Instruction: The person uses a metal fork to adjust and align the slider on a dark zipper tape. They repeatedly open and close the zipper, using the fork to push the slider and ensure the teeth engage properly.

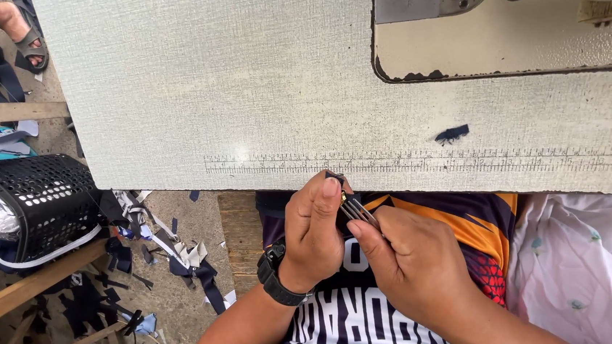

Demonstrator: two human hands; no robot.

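You get bright, even daylight here, with a soft glare patch on the pale table top [238,152] near its front edge. Shadows stay faint beneath the table. Focus is sharp throughout; straight edges bow slightly toward the corners.

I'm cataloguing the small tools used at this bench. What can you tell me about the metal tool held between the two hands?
The metal tool is small, slim and silvery, with thin prongs or blades lying close together, like tweezers or thread snips; which one cannot be told. It lies slanted just below the table edge. The right hand grips its lower end, and its tip meets a small dark scrap pinched in the left hand.
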